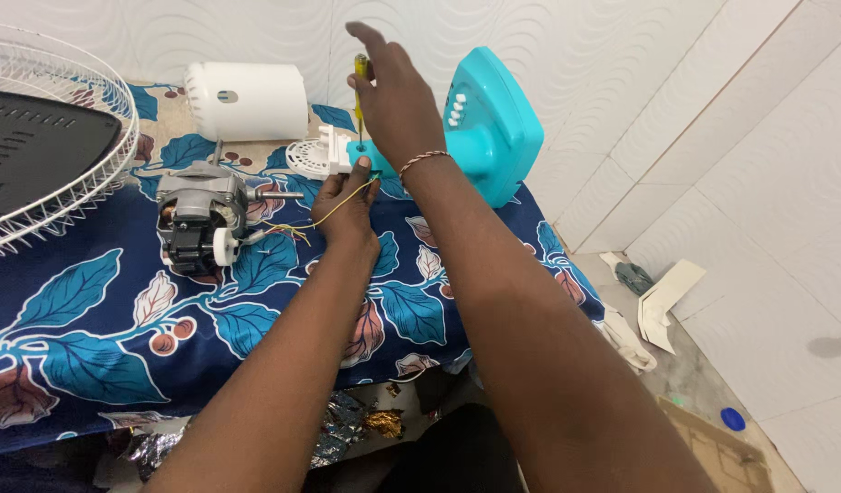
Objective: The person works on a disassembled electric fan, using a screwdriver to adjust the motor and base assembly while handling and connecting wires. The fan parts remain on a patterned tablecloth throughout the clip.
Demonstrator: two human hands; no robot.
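The right hand (398, 100) holds a yellow screwdriver (359, 87) upright near the top middle. The left hand (347, 205) pinches the turquoise plastic fan neck (370, 157). The tip might slip and poke those fingers or nick the thin yellow wires (302, 228).

- motor (199, 215) on cloth-covered table (92, 319), left of left hand (346, 205)
- motor cover (247, 100) behind motor, against wall
- fan grille (46, 146) at far left
- fan base (484, 128) right of both hands
- right hand (395, 105) above left hand, holds screwdriver (359, 87) upright
- scraps (662, 301) on floor, right of table
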